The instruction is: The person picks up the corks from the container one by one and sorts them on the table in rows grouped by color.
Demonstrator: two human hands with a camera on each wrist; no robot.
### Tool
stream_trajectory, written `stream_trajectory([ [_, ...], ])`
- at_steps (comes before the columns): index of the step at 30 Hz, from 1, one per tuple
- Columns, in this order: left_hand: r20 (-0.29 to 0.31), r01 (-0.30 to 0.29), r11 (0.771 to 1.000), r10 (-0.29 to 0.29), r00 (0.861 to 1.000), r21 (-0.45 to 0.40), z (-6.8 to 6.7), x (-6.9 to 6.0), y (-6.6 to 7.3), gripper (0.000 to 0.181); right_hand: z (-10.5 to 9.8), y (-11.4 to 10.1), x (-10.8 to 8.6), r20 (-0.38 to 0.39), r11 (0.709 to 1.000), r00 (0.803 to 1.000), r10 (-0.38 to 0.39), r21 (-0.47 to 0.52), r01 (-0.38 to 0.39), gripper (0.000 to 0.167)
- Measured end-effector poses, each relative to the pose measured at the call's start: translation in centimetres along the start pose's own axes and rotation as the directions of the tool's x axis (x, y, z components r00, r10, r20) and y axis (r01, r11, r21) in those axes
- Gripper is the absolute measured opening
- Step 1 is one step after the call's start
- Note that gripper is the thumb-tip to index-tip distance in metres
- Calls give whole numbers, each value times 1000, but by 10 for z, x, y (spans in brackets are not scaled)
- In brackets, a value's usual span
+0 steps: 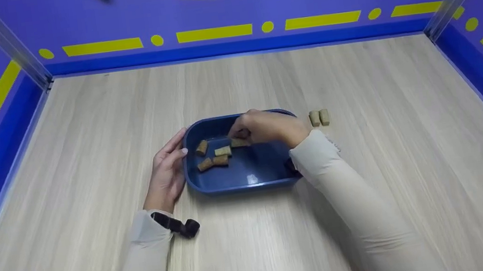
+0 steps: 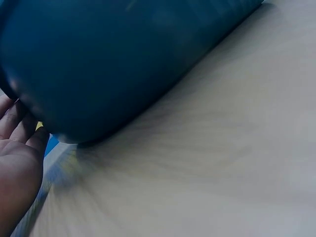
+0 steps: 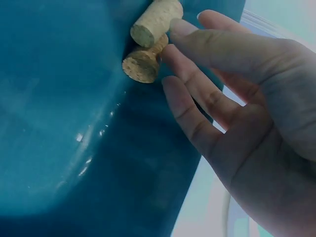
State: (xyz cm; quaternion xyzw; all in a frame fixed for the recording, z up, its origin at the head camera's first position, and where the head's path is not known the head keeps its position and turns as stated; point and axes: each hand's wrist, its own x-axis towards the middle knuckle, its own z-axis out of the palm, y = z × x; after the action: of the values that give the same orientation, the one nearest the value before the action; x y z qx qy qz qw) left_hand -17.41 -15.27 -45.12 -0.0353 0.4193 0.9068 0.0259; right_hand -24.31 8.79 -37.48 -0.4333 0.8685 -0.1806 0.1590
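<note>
A dark blue plastic bin [image 1: 248, 186] stands on the table with several corks in it. My left hand [image 1: 167, 171] holds the bin's left end, thumb at the rim and fingers against the outer wall [image 2: 108, 64]. Inside the bin, my right hand [image 1: 263, 125] is over the far side with loosely bent fingers. Its thumb touches the end of a pale cork [image 3: 157, 22], which lies against a browner cork [image 3: 142, 65]. To the left in the bin are a light cork [image 1: 222, 151] and brown corks [image 1: 202, 147]. The right wrist hides part of the bin's right end.
Two corks [image 1: 319, 118] stand side by side on the wood-grain table [image 1: 386, 135], right of the bin. Blue walls [image 1: 224, 7] with yellow marks enclose the table at the back and both sides.
</note>
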Motion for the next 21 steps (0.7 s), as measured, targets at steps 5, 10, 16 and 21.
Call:
stream_trajectory([
  [5,7,-7,1000,7,1000,-12,0,0,0,49,3,1,1,28,1000,1000,13,-15,-13,37],
  [10,16,-9,1000,9,1000,-24,-1,1,-1,46,5,1,1,34,999,999,0,-46,2,40],
  [16,24,-14,1000,15,1000,-6,-1,1,-1,48,8,2,0,28,997,999,-38,-63,40,45],
  [21,20,-4,1000,4,1000,0,-2,0,0,49,9,2,-1,21,998,999,-35,-45,36,49],
])
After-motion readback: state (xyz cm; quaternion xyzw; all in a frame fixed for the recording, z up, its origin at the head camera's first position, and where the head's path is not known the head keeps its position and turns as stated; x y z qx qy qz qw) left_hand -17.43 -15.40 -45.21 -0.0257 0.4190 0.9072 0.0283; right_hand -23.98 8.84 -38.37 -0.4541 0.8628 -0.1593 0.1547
